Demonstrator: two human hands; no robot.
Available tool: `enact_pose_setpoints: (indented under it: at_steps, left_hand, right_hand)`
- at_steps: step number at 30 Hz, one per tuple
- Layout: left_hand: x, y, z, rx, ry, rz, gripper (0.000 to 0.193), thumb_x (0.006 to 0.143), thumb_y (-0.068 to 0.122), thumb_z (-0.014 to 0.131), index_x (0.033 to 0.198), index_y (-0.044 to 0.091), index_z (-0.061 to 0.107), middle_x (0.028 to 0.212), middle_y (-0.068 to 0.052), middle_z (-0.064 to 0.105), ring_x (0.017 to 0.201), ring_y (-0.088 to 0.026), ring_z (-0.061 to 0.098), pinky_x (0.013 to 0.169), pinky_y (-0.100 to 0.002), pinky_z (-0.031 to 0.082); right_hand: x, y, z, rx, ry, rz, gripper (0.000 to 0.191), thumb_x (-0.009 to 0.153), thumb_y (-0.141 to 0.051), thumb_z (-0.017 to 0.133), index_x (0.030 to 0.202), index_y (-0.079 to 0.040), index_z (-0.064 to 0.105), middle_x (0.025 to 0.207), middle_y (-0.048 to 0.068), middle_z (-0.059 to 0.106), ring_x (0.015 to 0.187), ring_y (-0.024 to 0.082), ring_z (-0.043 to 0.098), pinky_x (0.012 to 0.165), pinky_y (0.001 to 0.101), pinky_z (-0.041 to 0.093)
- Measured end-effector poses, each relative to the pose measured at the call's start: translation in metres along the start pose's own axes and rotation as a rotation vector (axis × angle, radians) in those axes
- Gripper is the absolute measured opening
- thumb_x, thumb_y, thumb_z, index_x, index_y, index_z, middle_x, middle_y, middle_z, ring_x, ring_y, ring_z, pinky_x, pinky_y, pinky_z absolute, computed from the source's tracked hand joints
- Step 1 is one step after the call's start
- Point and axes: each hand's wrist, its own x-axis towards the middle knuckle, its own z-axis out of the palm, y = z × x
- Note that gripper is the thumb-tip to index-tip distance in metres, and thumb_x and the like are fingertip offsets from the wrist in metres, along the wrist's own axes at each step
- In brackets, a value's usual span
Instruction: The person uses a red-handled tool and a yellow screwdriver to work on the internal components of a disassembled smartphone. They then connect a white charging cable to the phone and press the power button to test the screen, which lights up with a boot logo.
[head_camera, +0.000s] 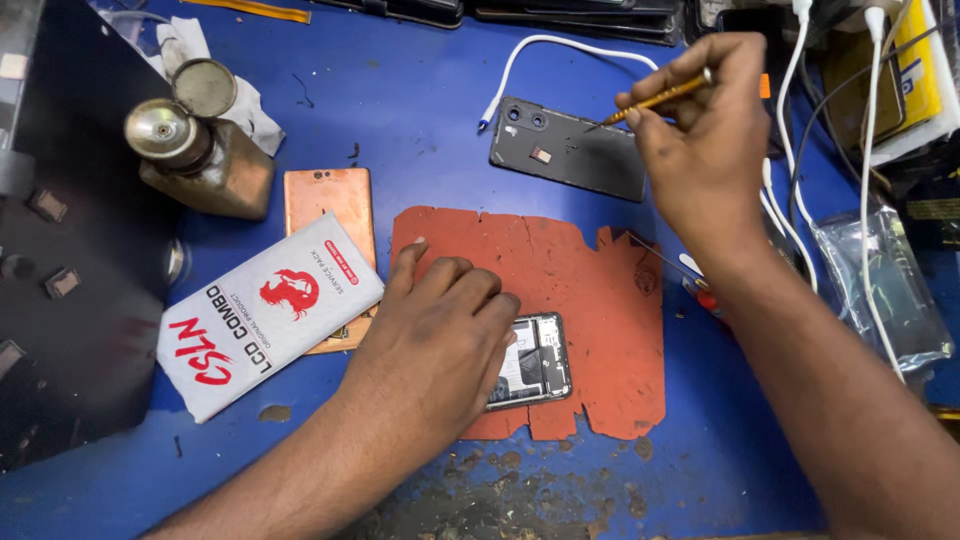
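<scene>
My left hand (440, 340) lay flat, fingers loosely curled, pinning the opened phone (530, 362) on the orange mat (560, 270) at six o'clock. My right hand (700, 130) pinched a yellow tool (655, 100) over the grey back cover (570, 150) at twelve. I judged steady downward pressure and a light tip best; the brass bottle (200, 150) at ten stood capped, contents unseen.

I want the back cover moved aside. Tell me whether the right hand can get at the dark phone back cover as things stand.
Probably yes. The right hand hovers beside the dark back cover, its screwdriver tip nearly touching the edge; nothing lies between, though the fingers are occupied.
</scene>
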Motion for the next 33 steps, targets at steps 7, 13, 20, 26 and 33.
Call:
enact_pose_setpoints:
  at_steps: [7, 13, 20, 26, 33]
  left_hand:
    - [-0.002, -0.001, 0.000, -0.022, 0.120, -0.030, 0.014, 0.088, 0.013, 0.068, 0.098, 0.004, 0.068, 0.098, -0.010, 0.064, 0.104, -0.031, 0.059, 0.110, -0.062, 0.035]
    - [-0.003, -0.002, 0.002, -0.163, 0.174, -0.077, 0.017, 0.091, 0.013, 0.068, 0.104, 0.003, 0.068, 0.100, -0.011, 0.064, 0.104, -0.032, 0.059, 0.110, -0.057, 0.038]
    - [-0.002, 0.000, 0.005, -0.089, 0.167, -0.041, 0.017, 0.089, 0.014, 0.068, 0.102, 0.003, 0.067, 0.099, -0.012, 0.064, 0.105, -0.032, 0.059, 0.110, -0.060, 0.035]
    - [-0.002, -0.002, 0.003, -0.121, 0.183, -0.062, 0.019, 0.090, 0.013, 0.067, 0.106, 0.003, 0.067, 0.099, -0.012, 0.064, 0.103, -0.033, 0.060, 0.110, -0.059, 0.036]
    - [-0.002, 0.003, 0.000, -0.367, 0.276, -0.089, 0.031, 0.093, 0.015, 0.069, 0.120, -0.001, 0.063, 0.113, -0.015, 0.065, 0.106, -0.035, 0.059, 0.097, -0.049, 0.045]
  right_hand:
    - [0.000, -0.005, 0.008, 0.100, -0.020, 0.056, 0.043, 0.102, 0.023, 0.058, 0.123, -0.005, 0.032, 0.117, 0.011, 0.059, 0.114, 0.018, 0.072, 0.105, 0.0305, 0.065]
    - [-0.025, -0.030, 0.002, 0.159, 0.014, -0.040, 0.042, 0.107, 0.021, 0.058, 0.124, -0.006, 0.031, 0.118, 0.011, 0.056, 0.112, 0.019, 0.068, 0.105, 0.0307, 0.062]
    - [0.003, 0.007, 0.014, -0.007, 0.029, 0.015, 0.038, 0.105, 0.021, 0.057, 0.123, -0.004, 0.034, 0.119, 0.012, 0.062, 0.117, 0.021, 0.075, 0.103, 0.0315, 0.065]
    - [-0.003, -0.013, 0.011, 0.163, 0.031, 0.098, 0.039, 0.105, 0.020, 0.055, 0.126, -0.005, 0.033, 0.120, 0.012, 0.059, 0.119, 0.023, 0.074, 0.107, 0.0346, 0.066]
    - [-0.071, -0.071, -0.005, 0.469, 0.066, 0.170, 0.042, 0.098, 0.021, 0.056, 0.118, -0.009, 0.035, 0.112, 0.011, 0.057, 0.112, 0.022, 0.066, 0.113, 0.0445, 0.059]
